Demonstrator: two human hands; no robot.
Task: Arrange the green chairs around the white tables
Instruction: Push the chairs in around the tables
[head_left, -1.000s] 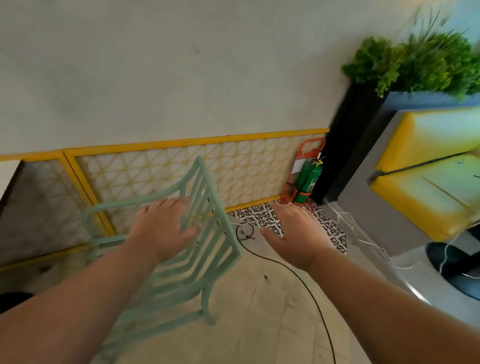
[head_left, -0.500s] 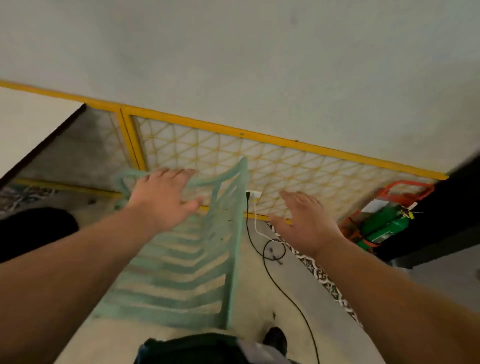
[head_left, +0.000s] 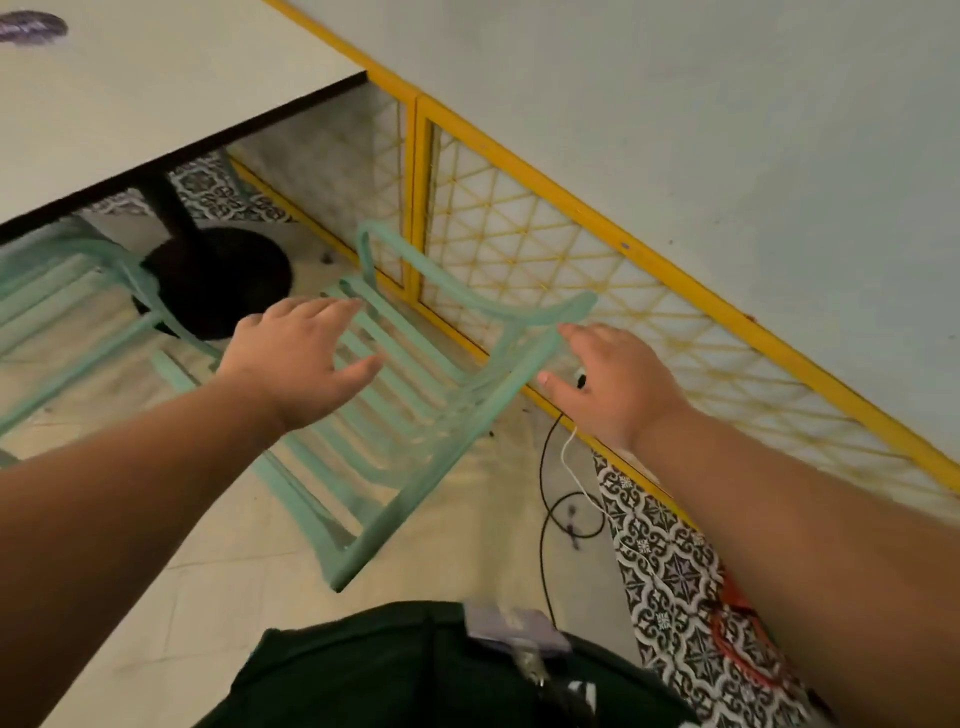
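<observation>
Pale floor below, white table (head_left: 130, 88) now cut off upper left; green chair (head_left: 415, 395) blurred beside it, left hand (head_left: 296, 358) and right hand (head_left: 613, 384) spread-fingered, holding nothing.

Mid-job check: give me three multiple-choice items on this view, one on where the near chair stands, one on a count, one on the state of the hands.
1. Where is the near chair relative to the white table?
A. pushed under it
B. beside it, along the yellow lattice
C. on top of it

2. How many green chairs show?
A. one
B. two
C. four

3. What state are the hands in?
A. both open, fingers spread
B. both closed on the backrest
C. only one in view

Answers: 1 B, the chair stands clear of the tabletop by the lattice. 2 B, a second chair sits partly under the table. 3 A, the left hand and right hand hover open over the chair, gripping nothing.
</observation>
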